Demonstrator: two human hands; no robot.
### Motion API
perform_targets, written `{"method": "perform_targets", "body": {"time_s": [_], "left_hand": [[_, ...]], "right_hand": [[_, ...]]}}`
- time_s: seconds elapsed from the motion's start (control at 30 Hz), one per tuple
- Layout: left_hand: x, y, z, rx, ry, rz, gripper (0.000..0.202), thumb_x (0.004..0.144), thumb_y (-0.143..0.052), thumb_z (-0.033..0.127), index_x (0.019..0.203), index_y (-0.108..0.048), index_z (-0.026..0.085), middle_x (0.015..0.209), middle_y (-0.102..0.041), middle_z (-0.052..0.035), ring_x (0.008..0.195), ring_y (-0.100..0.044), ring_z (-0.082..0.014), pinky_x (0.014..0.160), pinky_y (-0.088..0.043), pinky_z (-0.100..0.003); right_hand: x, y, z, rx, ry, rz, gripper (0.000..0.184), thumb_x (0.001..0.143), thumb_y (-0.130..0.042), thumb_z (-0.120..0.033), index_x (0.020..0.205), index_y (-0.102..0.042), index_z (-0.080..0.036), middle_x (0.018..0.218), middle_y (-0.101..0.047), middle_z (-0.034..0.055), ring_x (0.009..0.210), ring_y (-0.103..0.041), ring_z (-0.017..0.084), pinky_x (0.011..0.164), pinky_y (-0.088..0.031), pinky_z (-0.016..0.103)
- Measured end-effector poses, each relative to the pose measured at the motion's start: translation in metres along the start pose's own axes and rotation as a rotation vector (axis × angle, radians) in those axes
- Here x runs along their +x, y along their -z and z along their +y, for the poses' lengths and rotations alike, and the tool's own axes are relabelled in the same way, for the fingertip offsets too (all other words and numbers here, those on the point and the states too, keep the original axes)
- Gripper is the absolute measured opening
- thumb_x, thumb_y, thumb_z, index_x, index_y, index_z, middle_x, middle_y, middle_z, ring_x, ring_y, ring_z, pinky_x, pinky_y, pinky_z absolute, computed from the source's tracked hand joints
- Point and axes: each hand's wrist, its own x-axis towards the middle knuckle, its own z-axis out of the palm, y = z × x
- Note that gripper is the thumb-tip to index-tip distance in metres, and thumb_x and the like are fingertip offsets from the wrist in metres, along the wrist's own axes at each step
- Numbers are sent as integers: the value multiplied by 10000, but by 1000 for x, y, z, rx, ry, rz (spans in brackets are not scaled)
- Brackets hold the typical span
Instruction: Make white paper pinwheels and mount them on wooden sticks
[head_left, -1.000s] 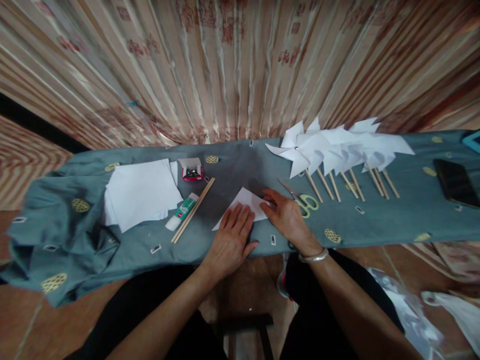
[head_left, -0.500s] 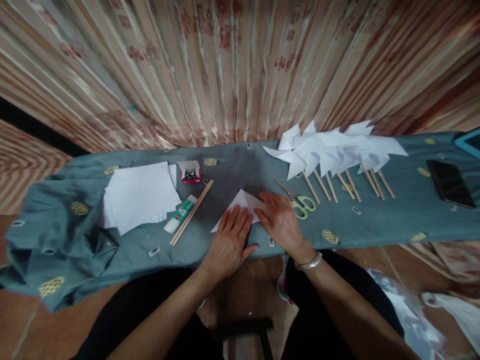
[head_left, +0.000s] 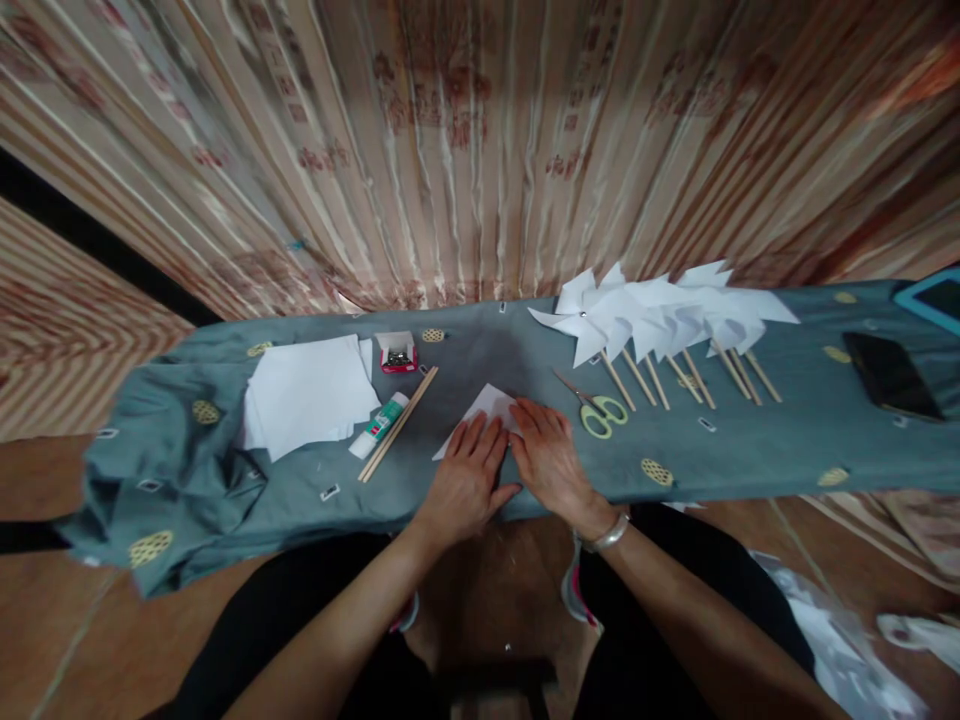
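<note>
A white paper sheet, folded to a pointed triangle, lies on the slate-blue cloth of the tabletop, near the middle of its front edge. Both hands lie flat on it, palms down and gripping nothing: the left hand and the right hand, fingers extended. To the right lie yellow-handled scissors and to the left a glue stick beside thin wooden sticks.

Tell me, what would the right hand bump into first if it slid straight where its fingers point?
The right hand rests on the folded white paper sheet; past it, only bare grey-blue tablecloth, probably up to the striped curtain.
</note>
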Motion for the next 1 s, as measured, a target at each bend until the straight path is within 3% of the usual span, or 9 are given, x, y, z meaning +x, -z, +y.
{"method": "perform_targets", "body": {"time_s": [0.7,1.0], "left_hand": [[-3,-2,0,13,10,-36,749,926,-399,611,1430,-415,57,1529,-401,-191,1465,-278,-316,1187,-230,-473],[-29,3,-10,64,36,-32,808,920,-370,639,1456,-358,34,1532,-374,-232,1460,-291,-312,1188,-203,-503]], "right_hand": [[-4,-11,5,32,2,68,383,953,-419,-246,1285,-565,-124,1324,-608,172,1165,-549,285,1009,-383,469],[-4,-11,6,19,30,87,381,945,-415,-231,1264,-566,-87,1312,-612,186,1187,-539,277,1066,-318,473]]}}
